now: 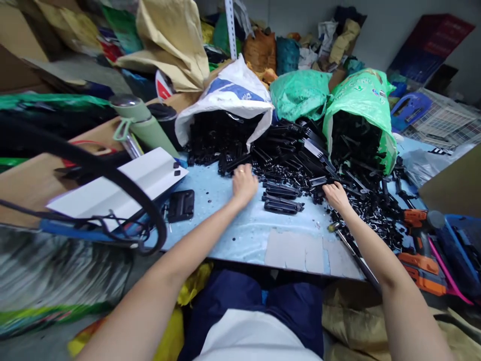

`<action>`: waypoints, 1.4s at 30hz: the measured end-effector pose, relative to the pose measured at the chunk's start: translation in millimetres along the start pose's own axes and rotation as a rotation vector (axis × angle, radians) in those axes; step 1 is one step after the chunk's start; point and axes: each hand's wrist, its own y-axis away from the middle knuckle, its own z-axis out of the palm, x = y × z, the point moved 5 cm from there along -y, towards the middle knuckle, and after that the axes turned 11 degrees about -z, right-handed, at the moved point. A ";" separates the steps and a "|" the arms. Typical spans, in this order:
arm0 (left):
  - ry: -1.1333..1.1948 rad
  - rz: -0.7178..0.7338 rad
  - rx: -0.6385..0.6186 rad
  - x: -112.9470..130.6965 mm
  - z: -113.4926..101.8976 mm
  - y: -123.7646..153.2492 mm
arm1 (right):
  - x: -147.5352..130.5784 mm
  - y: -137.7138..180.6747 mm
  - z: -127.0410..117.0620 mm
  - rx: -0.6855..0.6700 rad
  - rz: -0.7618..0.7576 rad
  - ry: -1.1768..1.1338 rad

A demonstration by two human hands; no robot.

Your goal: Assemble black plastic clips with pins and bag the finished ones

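Both hands reach forward over the blue counter (240,235) to a heap of black parts (296,155). The heap spills from a white bag (229,95) and a green bag (361,100), both lying on their sides at the back.

The left hand (244,183) lies palm down at the heap's near edge, its fingertips among the parts; I cannot tell whether it grips one. The right hand (336,195) has its fingers curled into the loose parts further right, and its grasp is hidden too.

Between the hands lie two long black pieces (281,198), side by side on the counter. A black latch (181,205) sits apart to the left, near a white sheet (124,185). An orange drill (421,240) lies at the right edge.
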 end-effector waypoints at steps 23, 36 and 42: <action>0.075 -0.662 -0.182 -105.9 -7.1 -86.0 | -155.6 70.7 -11.7 0.073 -0.093 -0.368; 0.858 -0.318 -0.696 7.7 -24.8 147.1 | -155.3 70.3 11.3 0.261 0.289 -1.641; 0.757 -0.144 -0.616 34.2 -30.6 167.5 | -163.4 57.8 4.2 0.340 0.338 -2.055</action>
